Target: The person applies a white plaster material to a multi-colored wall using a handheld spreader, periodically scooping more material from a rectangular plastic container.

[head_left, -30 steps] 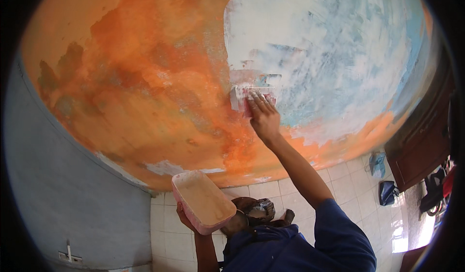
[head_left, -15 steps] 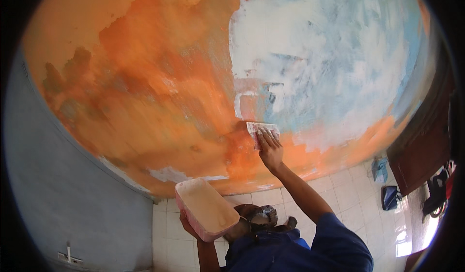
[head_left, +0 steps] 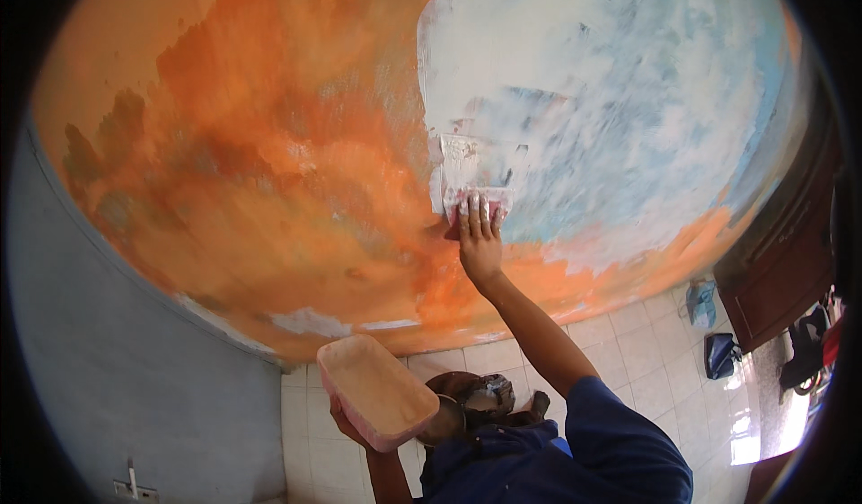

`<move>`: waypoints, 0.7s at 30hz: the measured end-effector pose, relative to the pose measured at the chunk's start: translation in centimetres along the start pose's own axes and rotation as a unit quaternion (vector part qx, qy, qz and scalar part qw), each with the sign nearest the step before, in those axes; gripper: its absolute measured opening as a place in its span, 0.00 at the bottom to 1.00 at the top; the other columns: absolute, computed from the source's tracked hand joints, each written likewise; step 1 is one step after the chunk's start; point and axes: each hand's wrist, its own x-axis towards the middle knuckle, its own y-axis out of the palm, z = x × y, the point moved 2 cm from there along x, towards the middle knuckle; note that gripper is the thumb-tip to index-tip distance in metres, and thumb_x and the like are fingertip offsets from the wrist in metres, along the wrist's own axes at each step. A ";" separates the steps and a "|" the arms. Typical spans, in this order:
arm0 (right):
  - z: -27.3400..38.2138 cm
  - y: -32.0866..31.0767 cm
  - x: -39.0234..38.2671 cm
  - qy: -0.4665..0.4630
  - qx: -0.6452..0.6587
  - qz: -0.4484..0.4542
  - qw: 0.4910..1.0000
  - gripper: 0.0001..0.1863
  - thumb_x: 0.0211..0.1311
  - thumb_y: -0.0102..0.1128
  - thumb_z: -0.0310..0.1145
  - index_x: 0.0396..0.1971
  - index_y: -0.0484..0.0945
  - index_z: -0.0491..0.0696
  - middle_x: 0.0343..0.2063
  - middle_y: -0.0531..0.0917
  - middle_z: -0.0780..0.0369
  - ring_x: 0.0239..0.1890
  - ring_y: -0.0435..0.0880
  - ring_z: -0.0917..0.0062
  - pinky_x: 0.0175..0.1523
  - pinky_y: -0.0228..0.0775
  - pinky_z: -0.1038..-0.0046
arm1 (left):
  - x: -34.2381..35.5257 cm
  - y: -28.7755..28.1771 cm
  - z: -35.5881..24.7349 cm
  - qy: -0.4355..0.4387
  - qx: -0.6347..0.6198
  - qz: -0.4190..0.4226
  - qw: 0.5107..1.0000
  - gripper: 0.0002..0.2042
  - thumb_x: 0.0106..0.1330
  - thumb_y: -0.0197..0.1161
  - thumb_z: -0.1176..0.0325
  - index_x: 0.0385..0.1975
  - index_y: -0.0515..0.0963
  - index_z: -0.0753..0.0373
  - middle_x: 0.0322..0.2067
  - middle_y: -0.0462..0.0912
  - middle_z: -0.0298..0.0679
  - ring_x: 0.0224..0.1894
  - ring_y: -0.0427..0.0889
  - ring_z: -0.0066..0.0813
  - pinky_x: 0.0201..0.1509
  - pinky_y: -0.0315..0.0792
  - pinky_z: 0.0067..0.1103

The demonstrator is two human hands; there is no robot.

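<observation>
My right hand (head_left: pixel 479 242) is closed on a flat putty spreader (head_left: pixel 504 199), its blade smeared white and its body reddish, pressed against the painted wall (head_left: pixel 269 181). White smears mark the fingers. Just above the blade, a fresh-looking white patch (head_left: pixel 460 155) lies beside the larger white coat (head_left: pixel 557 82), which covers pale blue on the right. Orange paint spreads to the left and below. Low at the left, my left hand (head_left: pixel 345 421) grips a pink rectangular tub (head_left: pixel 395 438) from its side and underneath. A smooth, pale beige surface shows inside the tub.
A grey wall (head_left: pixel 135 324) meets the painted one at the left corner. White floor tiles (head_left: pixel 637 360) run below. A dark, bulky object (head_left: pixel 485 396) stands near my body. At the right are a blue bag (head_left: pixel 701 305), a dark pouch (head_left: pixel 720 356) and a brown wooden panel (head_left: pixel 781 279).
My right hand and the spreader have moved up and slightly left along the wall. White now covers part of the bare patch above the blade. The tub stays in my left hand.
</observation>
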 end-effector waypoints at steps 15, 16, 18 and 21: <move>0.7 -10.9 10.1 -0.054 0.100 -0.115 0.987 0.37 0.36 0.52 0.13 0.57 0.68 0.40 0.59 0.70 0.53 0.62 0.68 0.60 0.68 0.54 0.57 | -1.3 4.4 -0.5 0.122 0.242 -0.143 0.952 0.30 0.64 0.52 0.50 0.61 0.63 0.64 0.59 0.69 0.50 0.59 0.68 0.50 0.62 0.63 0.49; 0.6 -8.9 9.8 -0.060 0.056 -0.086 0.993 0.35 0.41 0.51 0.15 0.58 0.66 0.39 0.62 0.66 0.50 0.64 0.64 0.58 0.67 0.52 0.52 | -1.2 4.7 -0.1 0.105 0.213 -0.152 0.959 0.30 0.64 0.52 0.50 0.61 0.63 0.64 0.59 0.69 0.50 0.59 0.68 0.50 0.62 0.63 0.49; -0.4 -4.8 7.5 -0.059 0.007 -0.084 0.995 0.33 0.47 0.51 0.18 0.59 0.63 0.37 0.63 0.62 0.47 0.66 0.61 0.54 0.66 0.51 0.48 | -0.6 4.5 0.2 0.089 0.189 -0.143 0.967 0.30 0.64 0.53 0.49 0.61 0.63 0.64 0.59 0.69 0.50 0.59 0.69 0.50 0.62 0.63 0.49; 0.8 -1.2 2.7 -0.055 -0.001 -0.007 0.998 0.30 0.51 0.52 0.23 0.59 0.63 0.37 0.64 0.60 0.46 0.66 0.60 0.52 0.66 0.50 0.46 | 0.0 3.4 -0.1 0.062 0.131 -0.108 0.983 0.31 0.64 0.53 0.49 0.61 0.63 0.64 0.59 0.69 0.49 0.59 0.69 0.50 0.62 0.63 0.48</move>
